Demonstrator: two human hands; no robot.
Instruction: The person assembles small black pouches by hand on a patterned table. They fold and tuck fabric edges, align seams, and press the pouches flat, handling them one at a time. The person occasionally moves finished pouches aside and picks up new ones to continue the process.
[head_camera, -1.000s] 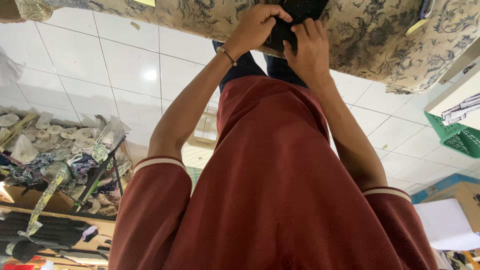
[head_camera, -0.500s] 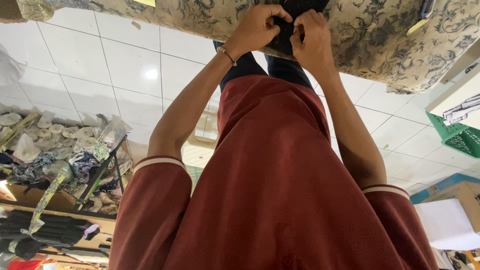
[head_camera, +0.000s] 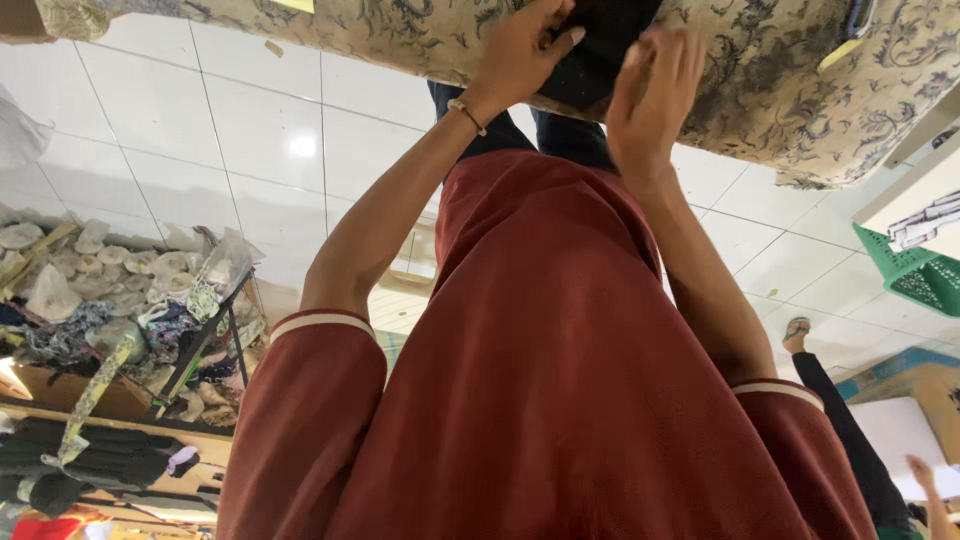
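Dark cloth (head_camera: 600, 50) on patterned worktop (head_camera: 780, 90), top of view. Left hand (head_camera: 520, 50) fingers curled, gripping cloth edge; right hand (head_camera: 650, 90) open, flat beside it. Looks soft, light, limp; best pinched at edge.

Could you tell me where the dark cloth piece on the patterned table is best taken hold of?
Probably by its near edge, coming from the person's side: the dark cloth piece lies flat on the patterned table, and both hands, left and right, already meet there.
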